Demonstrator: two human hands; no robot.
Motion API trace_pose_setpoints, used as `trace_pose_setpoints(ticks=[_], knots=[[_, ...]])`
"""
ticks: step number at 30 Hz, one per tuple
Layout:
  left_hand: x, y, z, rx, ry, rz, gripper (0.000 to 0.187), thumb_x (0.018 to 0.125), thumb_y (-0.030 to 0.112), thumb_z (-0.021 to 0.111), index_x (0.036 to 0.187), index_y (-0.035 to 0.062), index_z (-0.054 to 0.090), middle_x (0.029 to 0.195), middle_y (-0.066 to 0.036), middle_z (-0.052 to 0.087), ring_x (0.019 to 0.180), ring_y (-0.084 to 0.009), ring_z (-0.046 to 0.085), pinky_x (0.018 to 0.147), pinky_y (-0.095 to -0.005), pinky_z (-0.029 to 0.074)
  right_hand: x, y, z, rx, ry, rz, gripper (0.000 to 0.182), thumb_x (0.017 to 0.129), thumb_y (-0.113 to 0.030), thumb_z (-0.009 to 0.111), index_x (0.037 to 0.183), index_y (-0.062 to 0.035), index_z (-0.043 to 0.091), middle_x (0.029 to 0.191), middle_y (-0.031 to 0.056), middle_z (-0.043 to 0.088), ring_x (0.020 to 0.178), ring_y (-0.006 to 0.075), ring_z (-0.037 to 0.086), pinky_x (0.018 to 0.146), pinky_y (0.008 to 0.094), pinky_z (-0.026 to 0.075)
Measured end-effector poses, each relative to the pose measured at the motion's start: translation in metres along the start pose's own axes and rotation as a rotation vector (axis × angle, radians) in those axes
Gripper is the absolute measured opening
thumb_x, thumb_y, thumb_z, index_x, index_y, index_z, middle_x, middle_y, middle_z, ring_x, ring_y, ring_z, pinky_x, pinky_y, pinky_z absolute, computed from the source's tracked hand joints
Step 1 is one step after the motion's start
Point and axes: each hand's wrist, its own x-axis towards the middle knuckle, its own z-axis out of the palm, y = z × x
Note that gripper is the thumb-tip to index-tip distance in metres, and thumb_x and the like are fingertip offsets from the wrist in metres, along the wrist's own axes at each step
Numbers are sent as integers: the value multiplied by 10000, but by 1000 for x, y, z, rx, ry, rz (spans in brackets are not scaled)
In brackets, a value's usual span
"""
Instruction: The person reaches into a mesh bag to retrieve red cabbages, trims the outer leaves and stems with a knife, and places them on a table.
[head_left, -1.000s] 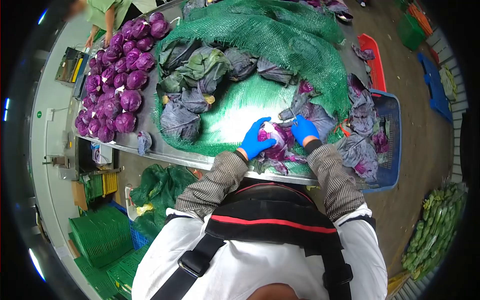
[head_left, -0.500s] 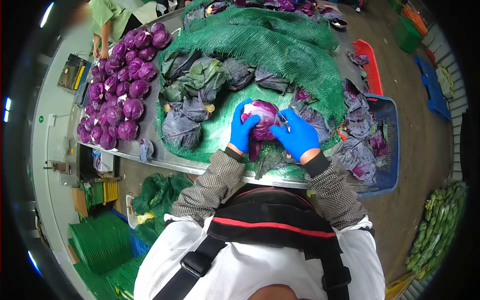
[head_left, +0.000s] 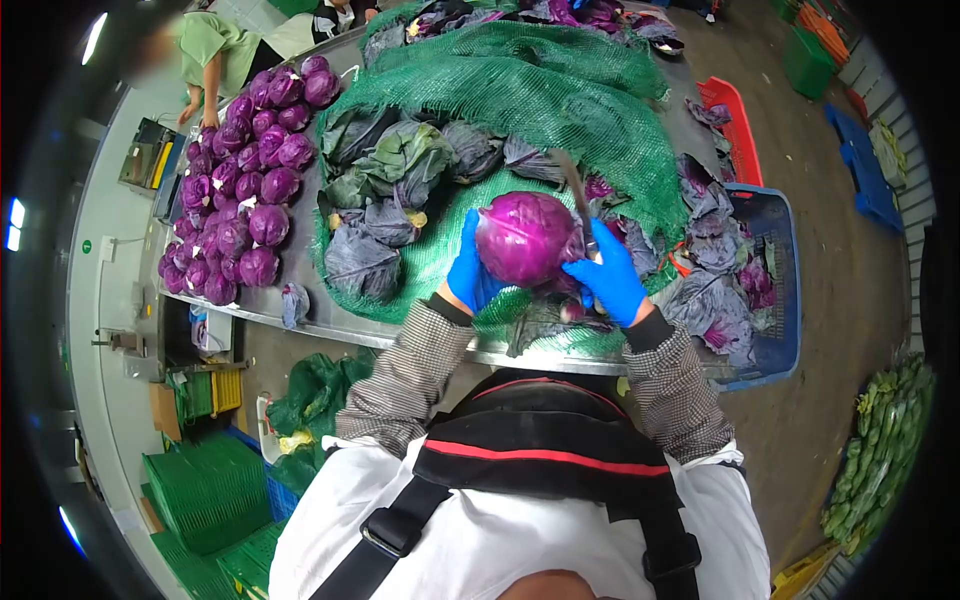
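A peeled, glossy red cabbage [head_left: 527,240] rests in my left hand [head_left: 472,268], whose blue-gloved fingers wrap its left side. My right hand [head_left: 612,275], gloved in blue too, is closed on a knife [head_left: 575,190] with its blade pointing up and away, blurred by motion. The thumb of that hand is right at the cabbage's lower right side, by some loose purple leaf. Under both hands lies a green mesh sack [head_left: 440,265]. Untrimmed cabbages [head_left: 362,262] with dull outer leaves sit on it to the left and behind.
Trimmed red cabbages [head_left: 245,190] are piled at the table's left, where a person in a green shirt [head_left: 215,50] reaches in. On the right stand a blue crate [head_left: 785,300] with discarded leaves [head_left: 715,310] and a red crate [head_left: 738,130]. A single leaf [head_left: 294,304] lies near the table edge.
The cabbage has turned, now showing a smooth, shiny face instead of its pale-veined side. My right hand has moved slightly right and down, and the knife blade has swung upright.
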Motion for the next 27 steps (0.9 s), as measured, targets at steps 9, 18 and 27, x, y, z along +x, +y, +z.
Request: trace_pose_setpoints(ticks=[9,18,27], knots=[[-23,-5,-24,86,5,-36,624,860,418,490,1345,80,292,1352,-157,358,1228,-299,386,1020,-472,314,9,15,-23,-237,364,-289,377,753,-38,584,1118,-39,489,869,42,590,761,109,559,642,253,474],[-27,3,12,890,-54,282,1071,562,368,803,1383,54,191,1295,-144,384,1181,-251,408,1016,-378,303,-2,7,-3,159,-138,356,614,815,-510,550,1285,-150,387,647,1,473,491,102,455,421,267,385],[-27,-32,-57,1570,295,350,979,535,348,825,1316,59,311,1201,-168,420,1130,-303,408,970,-388,346,17,105,7,-491,107,90,437,883,-476,410,1166,-152,485,632,106,513,507,230,522,435,356,399]])
